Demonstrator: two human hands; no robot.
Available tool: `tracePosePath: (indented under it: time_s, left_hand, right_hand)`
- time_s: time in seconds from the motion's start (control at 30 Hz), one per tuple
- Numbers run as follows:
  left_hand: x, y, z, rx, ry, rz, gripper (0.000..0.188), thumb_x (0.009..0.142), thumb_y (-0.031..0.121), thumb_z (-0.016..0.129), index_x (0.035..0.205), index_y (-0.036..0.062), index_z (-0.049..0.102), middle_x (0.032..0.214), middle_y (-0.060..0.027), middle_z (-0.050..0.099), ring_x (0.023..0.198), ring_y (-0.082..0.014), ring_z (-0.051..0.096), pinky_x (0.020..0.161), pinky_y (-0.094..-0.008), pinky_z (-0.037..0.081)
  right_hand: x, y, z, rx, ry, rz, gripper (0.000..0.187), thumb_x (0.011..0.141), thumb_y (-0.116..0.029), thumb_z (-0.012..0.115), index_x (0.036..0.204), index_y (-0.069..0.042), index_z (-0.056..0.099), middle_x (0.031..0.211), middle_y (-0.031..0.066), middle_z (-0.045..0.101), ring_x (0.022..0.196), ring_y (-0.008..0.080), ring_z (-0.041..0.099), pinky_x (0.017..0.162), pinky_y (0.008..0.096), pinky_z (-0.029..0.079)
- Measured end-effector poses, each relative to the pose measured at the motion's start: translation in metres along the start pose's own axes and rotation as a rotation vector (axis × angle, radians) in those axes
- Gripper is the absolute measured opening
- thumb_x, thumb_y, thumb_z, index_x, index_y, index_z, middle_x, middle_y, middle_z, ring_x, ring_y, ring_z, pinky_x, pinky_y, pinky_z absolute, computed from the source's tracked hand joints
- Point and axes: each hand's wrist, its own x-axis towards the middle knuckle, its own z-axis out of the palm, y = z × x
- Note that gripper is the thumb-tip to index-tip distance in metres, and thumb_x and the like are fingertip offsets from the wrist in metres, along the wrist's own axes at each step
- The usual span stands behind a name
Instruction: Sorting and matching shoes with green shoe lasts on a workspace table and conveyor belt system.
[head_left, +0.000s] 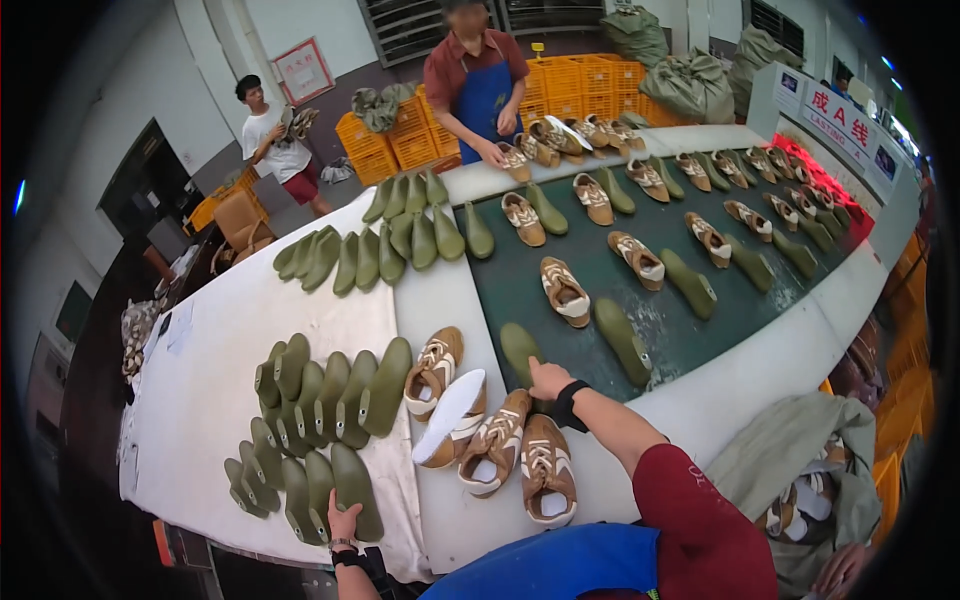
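My left hand (343,522) grips the heel end of a green shoe last (358,482), at the near edge of a group of lasts on the pale cloth. My right hand (551,380) reaches forward and holds another green shoe last (518,350) at the near left edge of the dark green belt (480,300). Between my hands stand several brown and white sneakers (547,470). A white insole (450,415) lies over one of them. Several green lasts (325,398) stand in rows left of the sneakers.
Sneakers (565,292) and lasts (622,340) lie in pairs along the belt. More lasts (368,258) stand on the cloth's far side. Across the table a co-worker in a blue apron (487,100) touches a sneaker (514,163). A grey-green sack (790,440) of shoes is at right.
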Motion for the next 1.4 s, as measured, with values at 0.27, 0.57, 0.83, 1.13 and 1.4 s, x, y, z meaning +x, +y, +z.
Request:
tracePosePath:
  time_s: [0.27, 0.57, 0.83, 1.13, 1.4]
  left_hand:
    - [-0.054, 0.021, 0.019, -0.864, -0.082, -0.537, 0.054, 0.078, 0.001, 0.054, 0.13, 0.0039, 0.038, 0.114, -0.0125, 0.055, 0.097, -0.0254, 0.057, 0.082, -0.0392, 0.049]
    - [-0.102, 0.105, 0.056, -0.537, -0.113, -0.173, 0.066, 0.075, -0.005, 0.056, 0.134, 0.0012, 0.029, 0.116, -0.0147, 0.053, 0.096, -0.0224, 0.057, 0.081, -0.0335, 0.049]
    - [-0.098, 0.081, 0.095, -0.024, -0.027, -0.02, 0.061, 0.07, 0.001, 0.059, 0.128, 0.001, 0.039, 0.115, -0.0206, 0.051, 0.1, -0.0241, 0.055, 0.085, -0.0298, 0.044]
    - [-0.099, 0.131, 0.113, 0.383, -0.096, 0.704, 0.048, 0.073, 0.009, 0.062, 0.119, 0.0053, 0.049, 0.118, -0.0166, 0.051, 0.112, -0.0326, 0.046, 0.096, -0.0388, 0.036]
    - [-0.152, 0.234, 0.191, -0.164, -0.449, 0.657, 0.093, 0.072, 0.019, 0.069, 0.14, 0.0057, 0.006, 0.13, -0.0253, 0.034, 0.11, -0.0297, 0.048, 0.092, -0.0343, 0.039]
  right_hand:
    - [-0.058, 0.031, -0.023, 0.081, 0.16, -0.135, 0.051, 0.072, -0.028, 0.06, 0.115, -0.004, 0.048, 0.099, 0.0207, 0.06, 0.09, 0.0365, 0.058, 0.078, 0.0444, 0.046]
    - [-0.181, -0.009, -0.009, 0.248, -0.147, -0.484, 0.039, 0.074, -0.033, 0.064, 0.105, -0.009, 0.06, 0.095, 0.0127, 0.062, 0.086, 0.0306, 0.059, 0.074, 0.0376, 0.048]
    - [-0.226, -0.038, 0.039, -0.011, -0.27, -0.612, 0.033, 0.076, -0.034, 0.061, 0.1, -0.012, 0.059, 0.089, 0.0099, 0.062, 0.079, 0.0303, 0.06, 0.067, 0.0399, 0.048]
    - [-0.236, -0.045, -0.044, 0.629, -0.127, -0.127, 0.028, 0.08, -0.015, 0.056, 0.106, -0.006, 0.054, 0.077, 0.0138, 0.062, 0.069, 0.0227, 0.063, 0.059, 0.0324, 0.049]
    - [-0.255, -0.105, -0.056, 0.142, 0.317, -0.775, 0.024, 0.065, -0.007, 0.069, 0.088, -0.006, 0.061, 0.077, 0.0097, 0.058, 0.063, 0.0261, 0.058, 0.057, 0.0315, 0.047]
